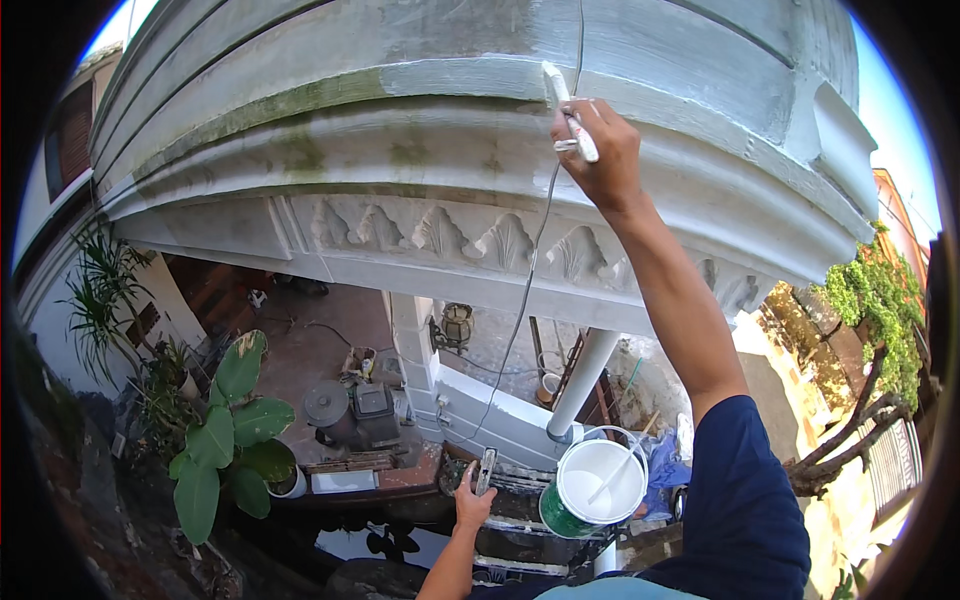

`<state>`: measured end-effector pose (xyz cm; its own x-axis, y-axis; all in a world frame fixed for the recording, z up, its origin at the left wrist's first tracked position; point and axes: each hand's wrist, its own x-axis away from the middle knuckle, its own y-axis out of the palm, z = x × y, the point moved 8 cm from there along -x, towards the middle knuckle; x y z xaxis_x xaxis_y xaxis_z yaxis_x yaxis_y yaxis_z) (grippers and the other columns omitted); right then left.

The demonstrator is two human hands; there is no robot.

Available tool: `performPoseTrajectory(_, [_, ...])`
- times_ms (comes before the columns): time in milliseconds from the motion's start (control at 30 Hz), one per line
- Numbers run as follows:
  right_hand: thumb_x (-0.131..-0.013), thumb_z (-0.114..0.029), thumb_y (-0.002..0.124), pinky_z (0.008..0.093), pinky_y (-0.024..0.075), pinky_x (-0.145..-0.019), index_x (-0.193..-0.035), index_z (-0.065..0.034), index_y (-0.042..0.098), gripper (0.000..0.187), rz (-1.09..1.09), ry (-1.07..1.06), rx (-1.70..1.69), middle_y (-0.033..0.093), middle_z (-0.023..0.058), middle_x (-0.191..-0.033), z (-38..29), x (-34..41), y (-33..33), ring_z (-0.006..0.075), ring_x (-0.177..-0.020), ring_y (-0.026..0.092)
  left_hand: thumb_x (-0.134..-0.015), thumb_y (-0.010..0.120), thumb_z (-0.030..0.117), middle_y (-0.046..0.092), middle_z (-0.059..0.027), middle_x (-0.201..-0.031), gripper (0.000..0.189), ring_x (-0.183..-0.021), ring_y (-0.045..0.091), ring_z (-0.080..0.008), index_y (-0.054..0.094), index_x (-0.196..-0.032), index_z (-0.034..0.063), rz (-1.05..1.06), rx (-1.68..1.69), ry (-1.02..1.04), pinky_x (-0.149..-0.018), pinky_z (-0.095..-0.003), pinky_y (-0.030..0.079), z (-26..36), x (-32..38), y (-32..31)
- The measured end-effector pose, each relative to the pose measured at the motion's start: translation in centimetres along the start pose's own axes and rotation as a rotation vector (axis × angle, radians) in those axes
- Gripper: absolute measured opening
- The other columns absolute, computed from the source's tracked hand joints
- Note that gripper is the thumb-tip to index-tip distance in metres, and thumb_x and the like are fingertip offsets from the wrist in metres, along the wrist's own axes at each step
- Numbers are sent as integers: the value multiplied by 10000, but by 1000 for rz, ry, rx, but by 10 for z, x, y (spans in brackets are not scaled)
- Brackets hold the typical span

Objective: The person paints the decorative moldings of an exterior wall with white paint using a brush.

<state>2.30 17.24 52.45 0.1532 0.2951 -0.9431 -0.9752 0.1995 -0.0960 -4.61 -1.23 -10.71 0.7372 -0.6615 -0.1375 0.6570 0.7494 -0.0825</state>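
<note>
My right hand (600, 150) grips a paintbrush (559, 84) flecked with white paint. Its bristles touch the upper ledge of a moulded cornice (465, 79), beside a hanging cable (549, 195). Right of the brush the ledge looks pale; farther left it is stained green. Low in the picture, my left hand (474, 501) is closed around the end of a ladder rail (487, 466). To its right stands a green and white paint bucket (566, 517), with white paint and a stick or handle inside.
Below the cornice runs a frieze of shell-like reliefs (442, 234). A white column (596, 367) and a wall lantern (457, 324) stand lower down. Large-leaved plants (214, 442) are at the left, near dark water (349, 541). A blue plastic sheet (666, 472) lies beyond the bucket. Branches (847, 450) reach in at right.
</note>
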Motion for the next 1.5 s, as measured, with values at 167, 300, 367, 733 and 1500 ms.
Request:
performPoseTrajectory(167, [-779, -76, 664, 408, 541, -738, -1015, -47, 612, 243, -156, -325, -34, 659, 154, -970, -44, 4, 69, 330, -892, 651, -684, 723, 115, 678, -146, -859, 709, -751, 625, -196, 503, -1349, 3, 54, -46, 116, -739, -337, 505, 2, -3, -2])
performPoseTrajectory(300, [-748, -95, 694, 413, 540, -716, -982, -52, 585, 262, -275, -227, -16, 622, 147, -949, 0, 13, 67, 329, -909, 629, -688, 724, 116, 674, -192, -1008, 701, -903, 645, -255, 506, -1344, -3, 17, -5, 5, -851, -361, 491, 5, 0, -1])
performPoseTrajectory(367, [-749, -85, 691, 414, 539, -734, -1007, -45, 601, 276, -243, -225, 34, 631, 171, -986, 13, 26, 27, 339, -912, 624, -688, 725, 116, 674, -196, -1011, 695, -911, 652, -264, 512, -1339, 1, 37, 2, 37, -854, -363, 492, -1, -3, -6])
performPoseTrajectory(733, [-784, -61, 606, 376, 595, -738, -869, -26, 630, 95, -493, -464, 273, 621, 198, -1107, -9, 50, 28, 332, -1045, 615, -687, 736, 125, 654, -227, -1142, 698, -1074, 636, -328, 512, -1336, -2, -23, 3, 7, -932, -375, 473, 6, -1, 4])
performPoseTrajectory(1500, [-757, -46, 612, 420, 531, -728, -929, -65, 622, 173, -602, -333, 296, 580, 146, -846, 18, 26, 0, 322, -852, 612, -666, 733, 125, 612, -94, -682, 752, -607, 561, -166, 495, -1375, 39, 10, 41, -49, -610, -328, 479, 0, 1, -3])
